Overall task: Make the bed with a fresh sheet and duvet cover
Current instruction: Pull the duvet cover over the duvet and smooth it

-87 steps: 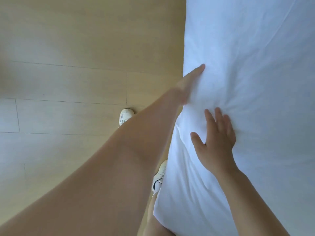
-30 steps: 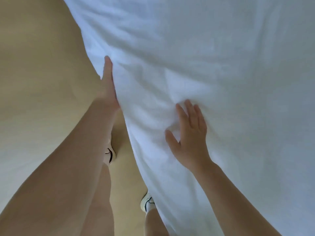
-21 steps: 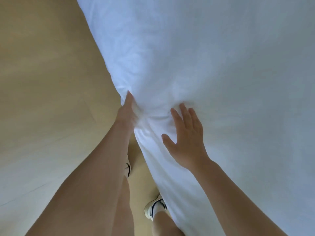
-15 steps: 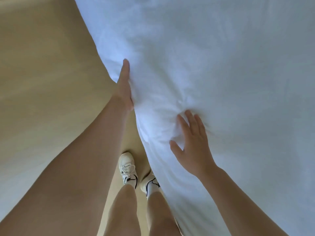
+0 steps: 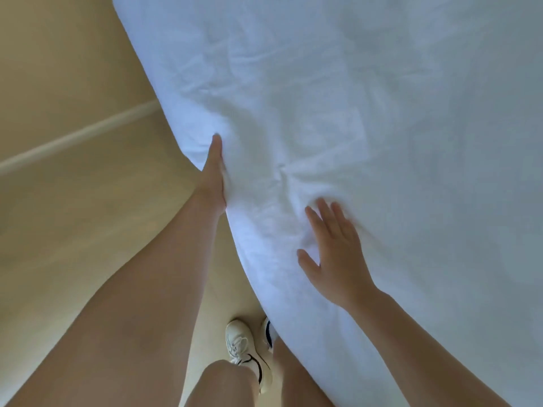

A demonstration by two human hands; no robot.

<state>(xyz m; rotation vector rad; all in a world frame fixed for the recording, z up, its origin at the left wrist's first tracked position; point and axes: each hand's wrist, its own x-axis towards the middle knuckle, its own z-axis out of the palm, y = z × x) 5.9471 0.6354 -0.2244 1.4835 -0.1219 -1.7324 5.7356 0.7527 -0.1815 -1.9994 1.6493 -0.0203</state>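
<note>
Left hand [image 5: 213,174] closer in along duvet [image 5: 352,98] edge

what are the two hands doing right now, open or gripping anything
Left hand: open, straight fingers pressed against the side edge of the white bedding.
Right hand: open, fingers spread, flat on top of the bedding.

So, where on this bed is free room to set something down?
The white bedding beyond the right hand, upward, is bare, only creased. The edge between it and the left hand is crowded, as is the floor by the shoes.
</note>
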